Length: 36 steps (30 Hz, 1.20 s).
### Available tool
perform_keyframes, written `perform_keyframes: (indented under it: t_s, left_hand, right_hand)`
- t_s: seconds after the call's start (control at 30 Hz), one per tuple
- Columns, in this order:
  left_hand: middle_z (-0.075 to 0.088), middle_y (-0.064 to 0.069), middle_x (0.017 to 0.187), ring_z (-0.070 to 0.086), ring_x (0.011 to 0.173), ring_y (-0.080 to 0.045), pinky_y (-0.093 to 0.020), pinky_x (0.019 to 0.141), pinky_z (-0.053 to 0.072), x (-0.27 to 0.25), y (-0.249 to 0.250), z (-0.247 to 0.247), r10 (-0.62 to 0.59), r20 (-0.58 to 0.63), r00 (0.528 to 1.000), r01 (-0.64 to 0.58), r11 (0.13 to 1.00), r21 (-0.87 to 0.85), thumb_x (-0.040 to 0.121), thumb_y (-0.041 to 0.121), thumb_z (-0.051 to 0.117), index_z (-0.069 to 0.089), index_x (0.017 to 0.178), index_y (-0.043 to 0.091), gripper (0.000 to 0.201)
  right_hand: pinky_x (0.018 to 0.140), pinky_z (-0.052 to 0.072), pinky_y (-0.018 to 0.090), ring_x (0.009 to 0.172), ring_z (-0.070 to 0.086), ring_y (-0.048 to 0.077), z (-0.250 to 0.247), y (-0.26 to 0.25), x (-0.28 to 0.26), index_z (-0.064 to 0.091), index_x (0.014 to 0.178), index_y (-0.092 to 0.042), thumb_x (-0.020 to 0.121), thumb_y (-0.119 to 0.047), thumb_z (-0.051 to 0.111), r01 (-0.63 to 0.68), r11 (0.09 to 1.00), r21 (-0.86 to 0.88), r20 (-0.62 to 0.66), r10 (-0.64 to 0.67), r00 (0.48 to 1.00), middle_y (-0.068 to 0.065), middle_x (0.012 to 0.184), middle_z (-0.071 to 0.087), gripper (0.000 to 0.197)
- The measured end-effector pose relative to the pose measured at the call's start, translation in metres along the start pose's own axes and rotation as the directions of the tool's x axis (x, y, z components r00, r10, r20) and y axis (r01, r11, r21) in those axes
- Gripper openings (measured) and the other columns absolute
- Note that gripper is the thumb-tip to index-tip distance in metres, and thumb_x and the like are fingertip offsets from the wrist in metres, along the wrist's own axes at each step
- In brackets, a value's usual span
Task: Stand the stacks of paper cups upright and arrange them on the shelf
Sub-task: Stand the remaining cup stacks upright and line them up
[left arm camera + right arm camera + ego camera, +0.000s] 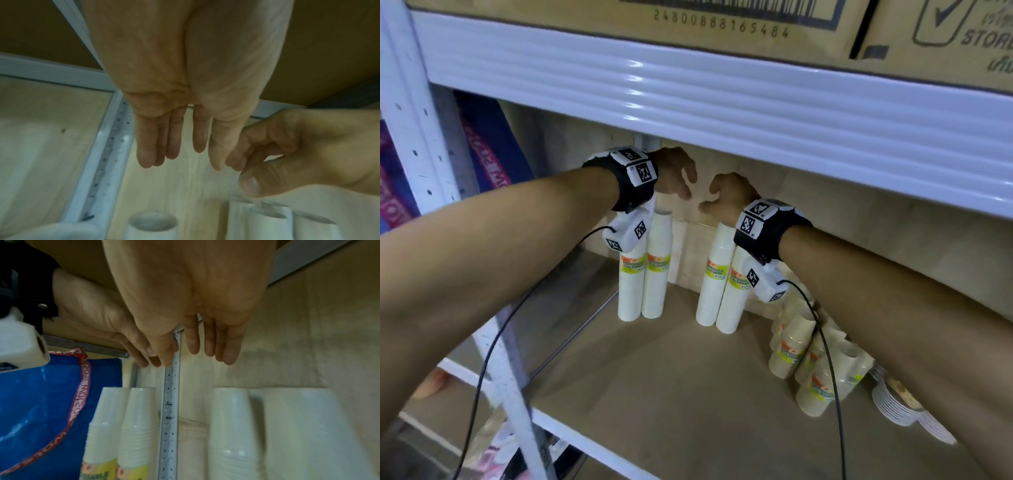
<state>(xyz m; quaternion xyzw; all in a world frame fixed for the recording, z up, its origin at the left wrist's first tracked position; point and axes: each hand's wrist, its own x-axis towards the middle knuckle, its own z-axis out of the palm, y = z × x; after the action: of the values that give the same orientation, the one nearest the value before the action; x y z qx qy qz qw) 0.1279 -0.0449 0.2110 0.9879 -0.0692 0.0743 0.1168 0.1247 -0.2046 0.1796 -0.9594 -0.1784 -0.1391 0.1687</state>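
Note:
Two pairs of tall white paper cup stacks stand upright at the back of the shelf board (pixel 654 377): a left pair (pixel 643 284) and a right pair (pixel 722 287), each stack with a yellow-green label. My left hand (pixel 681 188) hovers above the left pair with relaxed fingers and holds nothing. Just to its right, my right hand (pixel 709 202) hangs loosely curled over the right pair, also empty. In the left wrist view my left hand (pixel 179 159) hangs over cup tops (pixel 152 222). In the right wrist view my right hand (pixel 195 356) is above the right pair (pixel 232 434).
Several brown cup stacks (pixel 791 349) lean together on the right of the shelf, with stacked paper bowls (pixel 897 401) beyond them. The white beam of the upper shelf (pixel 722 102) runs low over my hands. A blue bag (pixel 493 147) stands past the left upright.

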Motion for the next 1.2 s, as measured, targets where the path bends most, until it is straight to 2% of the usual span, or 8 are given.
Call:
perform_keyframes:
  t_s: [0.13,0.2,0.37,0.47,0.57,0.9,1.07,1.2]
  left_hand:
    - [0.053,-0.001,0.124,0.055,0.112,-0.022,-0.027,0.083,0.043,-0.017,-0.027,-0.005,-0.069,-0.005,0.998,0.069,0.998,-0.003,0.085,0.03,0.073,0.06,0.125,0.023,0.043]
    - [0.053,-0.002,0.128,0.055,0.11,-0.02,-0.024,0.081,0.04,-0.024,-0.04,-0.002,-0.093,-0.011,0.996,0.093,0.996,-0.011,0.085,0.028,0.073,0.061,0.125,0.022,0.042]
    - [0.042,-0.003,0.146,0.045,0.13,-0.021,-0.024,0.094,0.037,-0.036,-0.065,0.016,-0.151,0.017,0.988,0.152,0.988,-0.033,0.085,0.032,0.073,0.054,0.135,0.02,0.055]
    - [0.037,-0.005,0.151,0.041,0.135,-0.022,-0.027,0.103,0.036,-0.04,-0.07,0.027,-0.156,0.024,0.988,0.156,0.987,-0.038,0.088,0.029,0.07,0.046,0.144,0.016,0.062]
    - [0.038,-0.006,0.151,0.04,0.135,-0.023,-0.027,0.103,0.035,-0.042,-0.07,0.037,-0.15,0.026,0.988,0.152,0.987,-0.057,0.09,0.025,0.068,0.045,0.145,0.014,0.061]
    - [0.05,-0.005,0.138,0.052,0.123,-0.025,-0.027,0.086,0.041,-0.051,-0.069,0.045,-0.144,0.002,0.99,0.144,0.984,-0.106,0.086,0.022,0.069,0.057,0.134,0.017,0.049]
    - [0.051,-0.005,0.138,0.053,0.121,-0.024,-0.027,0.086,0.043,-0.057,-0.065,0.044,-0.124,0.011,0.992,0.125,0.985,-0.119,0.086,0.017,0.068,0.058,0.132,0.016,0.048]
    - [0.047,-0.006,0.141,0.049,0.125,-0.025,-0.027,0.088,0.04,-0.063,-0.056,0.04,-0.094,-0.003,0.996,0.094,0.992,-0.081,0.089,0.016,0.066,0.057,0.134,0.016,0.046]
  right_hand:
    - [0.088,0.044,0.026,0.12,0.053,0.025,0.015,-0.025,0.003,0.056,0.128,-0.008,0.085,-0.034,0.068,0.082,0.997,0.014,0.024,-0.083,0.996,0.01,0.133,0.054,0.051]
    - [0.093,0.046,0.029,0.122,0.052,0.025,0.025,-0.036,0.004,0.053,0.131,-0.008,0.084,-0.036,0.068,0.103,0.994,0.038,0.045,-0.104,0.994,0.01,0.135,0.052,0.056]
    - [0.098,0.046,0.031,0.123,0.052,0.025,0.046,-0.057,0.006,0.048,0.136,-0.006,0.085,-0.031,0.069,0.124,0.986,0.114,0.116,-0.137,0.984,0.011,0.139,0.051,0.06]
    - [0.095,0.046,0.029,0.121,0.055,0.026,0.054,-0.066,0.006,0.053,0.132,-0.005,0.088,-0.027,0.066,0.15,0.983,0.111,0.146,-0.165,0.975,0.012,0.135,0.055,0.051]
    - [0.099,0.046,0.031,0.122,0.054,0.026,0.062,-0.069,0.005,0.053,0.133,-0.009,0.089,-0.028,0.063,0.115,0.987,0.113,0.178,-0.134,0.975,0.01,0.137,0.054,0.049]
    - [0.099,0.046,0.032,0.12,0.055,0.028,0.059,-0.066,-0.002,0.056,0.13,-0.008,0.093,-0.012,0.052,0.119,0.985,0.122,0.174,-0.139,0.975,0.012,0.133,0.056,0.038]
    - [0.089,0.045,0.026,0.115,0.057,0.027,0.059,-0.064,-0.007,0.056,0.129,-0.011,0.091,-0.01,0.054,0.112,0.99,0.089,0.17,-0.126,0.977,0.01,0.131,0.056,0.038]
    - [0.091,0.05,0.031,0.111,0.059,0.027,0.055,-0.062,-0.013,0.058,0.125,-0.011,0.089,-0.007,0.059,0.082,0.995,0.058,0.171,-0.091,0.981,0.01,0.126,0.059,0.036]
